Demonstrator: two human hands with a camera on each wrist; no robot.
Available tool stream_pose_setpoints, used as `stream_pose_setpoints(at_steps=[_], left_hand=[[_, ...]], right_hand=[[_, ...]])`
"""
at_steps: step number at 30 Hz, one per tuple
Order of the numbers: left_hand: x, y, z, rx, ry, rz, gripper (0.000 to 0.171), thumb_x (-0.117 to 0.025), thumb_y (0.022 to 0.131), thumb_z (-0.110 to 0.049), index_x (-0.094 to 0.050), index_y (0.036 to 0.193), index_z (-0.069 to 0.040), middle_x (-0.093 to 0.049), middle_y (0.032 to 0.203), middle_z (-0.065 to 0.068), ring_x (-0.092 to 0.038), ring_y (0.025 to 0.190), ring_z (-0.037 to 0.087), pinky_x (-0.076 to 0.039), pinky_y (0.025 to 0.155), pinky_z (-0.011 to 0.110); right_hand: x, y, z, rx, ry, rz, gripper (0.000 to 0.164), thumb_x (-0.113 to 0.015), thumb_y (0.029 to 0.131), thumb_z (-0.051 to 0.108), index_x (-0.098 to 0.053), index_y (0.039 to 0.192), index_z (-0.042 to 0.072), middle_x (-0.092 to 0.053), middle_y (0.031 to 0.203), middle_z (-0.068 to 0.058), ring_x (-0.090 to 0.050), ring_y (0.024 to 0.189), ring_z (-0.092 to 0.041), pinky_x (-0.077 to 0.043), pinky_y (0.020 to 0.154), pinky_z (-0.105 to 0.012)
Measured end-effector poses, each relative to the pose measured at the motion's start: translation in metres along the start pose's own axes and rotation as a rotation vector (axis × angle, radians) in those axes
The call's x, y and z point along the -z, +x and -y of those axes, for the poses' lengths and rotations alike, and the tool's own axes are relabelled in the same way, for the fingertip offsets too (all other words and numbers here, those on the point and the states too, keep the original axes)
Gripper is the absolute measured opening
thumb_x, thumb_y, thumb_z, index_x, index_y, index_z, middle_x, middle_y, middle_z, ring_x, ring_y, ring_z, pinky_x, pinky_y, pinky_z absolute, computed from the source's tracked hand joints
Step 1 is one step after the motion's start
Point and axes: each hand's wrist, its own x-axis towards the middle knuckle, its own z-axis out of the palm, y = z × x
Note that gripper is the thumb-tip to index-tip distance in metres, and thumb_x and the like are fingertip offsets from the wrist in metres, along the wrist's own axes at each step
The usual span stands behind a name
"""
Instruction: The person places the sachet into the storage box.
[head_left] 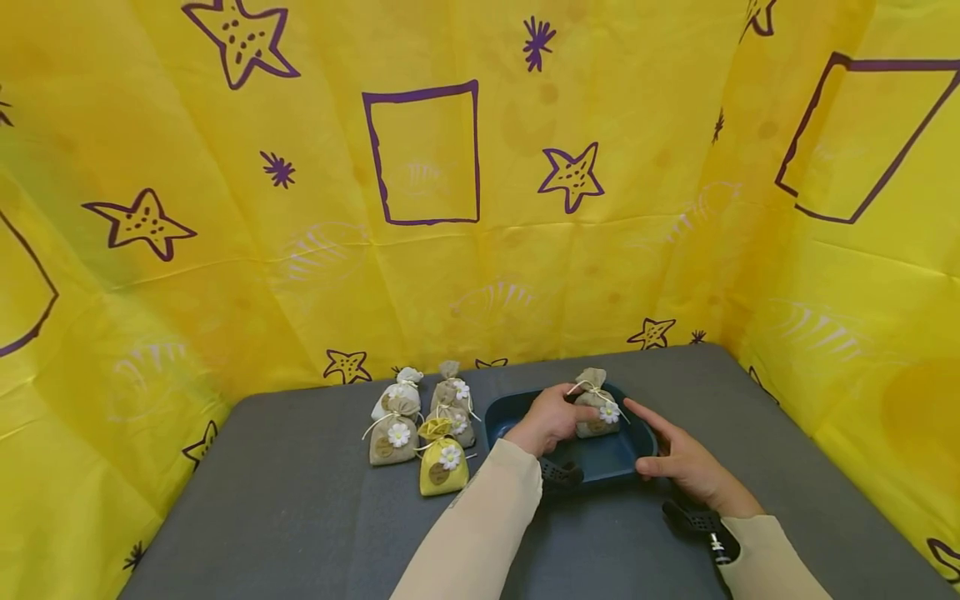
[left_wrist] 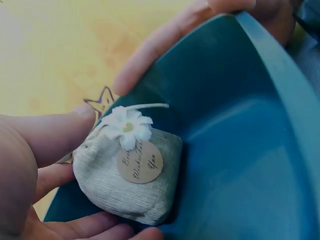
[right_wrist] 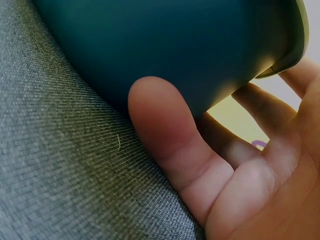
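My left hand reaches into a blue plastic basin and pinches a beige linen drawstring sachet near its tied neck. In the left wrist view the sachet lies against the basin's inner wall, its white fabric flower and round "Wishes For You" label facing up. At the right end, my right hand holds the basin by its outside. The right wrist view has the thumb pressed to the outer wall, with the other fingers round the far side.
Left of the basin stand several similar sachets close together: a yellow one in front, a beige one, a white one behind and more beige ones. A yellow patterned cloth hangs behind the grey table.
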Motion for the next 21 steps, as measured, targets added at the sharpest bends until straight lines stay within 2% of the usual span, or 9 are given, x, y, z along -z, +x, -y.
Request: stream_pose_setpoints(at_steps=[3,7,9,13,17,21], left_hand=[[0.002,-0.004,-0.003,0.022,-0.024,0.024,0.042,-0.081,0.085,-0.023,-0.068,0.124,-0.017,-0.064,0.095,-0.002,-0.058,0.076,0.023,-0.045,0.062,0.036],[0.010,-0.009,-0.003,0.019,-0.076,0.082,0.045,-0.080,0.086,-0.027,-0.066,0.128,-0.017,-0.064,0.107,0.000,-0.061,0.095,0.028,-0.052,0.077,0.048],[0.016,-0.011,-0.002,0.022,-0.109,0.110,0.048,-0.080,0.087,-0.026,-0.064,0.131,-0.018,-0.063,0.116,0.002,-0.061,0.104,0.030,-0.052,0.083,0.053],[0.027,-0.019,0.000,0.024,-0.164,0.152,0.057,-0.079,0.088,-0.024,-0.058,0.140,-0.019,-0.060,0.126,0.007,-0.061,0.110,0.032,-0.050,0.087,0.055],[0.042,-0.036,-0.001,-0.010,-0.232,0.201,0.063,-0.076,0.090,-0.022,-0.050,0.147,-0.018,-0.052,0.138,0.016,-0.059,0.116,0.032,-0.049,0.090,0.053],[0.063,-0.059,-0.003,-0.073,-0.270,0.246,0.063,-0.073,0.093,-0.020,-0.046,0.150,-0.018,-0.042,0.147,0.019,-0.055,0.121,0.032,-0.048,0.093,0.051]], right_hand=[[0.000,0.000,0.000,-0.011,-0.001,-0.005,0.084,-0.072,0.090,0.012,-0.024,0.158,0.009,-0.021,0.151,-0.027,-0.060,0.076,-0.028,-0.054,0.067,-0.036],[0.000,0.000,-0.001,-0.007,-0.002,-0.005,0.084,-0.072,0.090,0.011,-0.024,0.158,0.009,-0.025,0.147,-0.029,-0.060,0.075,-0.029,-0.054,0.066,-0.036],[0.000,0.000,-0.002,-0.001,-0.005,-0.004,0.083,-0.072,0.090,0.011,-0.024,0.158,0.009,-0.027,0.145,-0.029,-0.060,0.075,-0.028,-0.054,0.066,-0.037],[0.000,0.000,-0.003,0.007,0.001,0.003,0.083,-0.071,0.091,0.010,-0.023,0.158,0.009,-0.026,0.147,-0.029,-0.060,0.075,-0.028,-0.054,0.067,-0.037],[0.001,0.000,-0.003,0.004,0.015,0.002,0.084,-0.071,0.091,0.010,-0.022,0.159,0.009,-0.023,0.149,-0.029,-0.060,0.077,-0.028,-0.054,0.067,-0.037],[0.001,-0.001,-0.003,0.002,0.003,-0.009,0.084,-0.071,0.090,0.010,-0.022,0.158,0.009,-0.020,0.150,-0.027,-0.059,0.079,-0.029,-0.054,0.067,-0.036]])
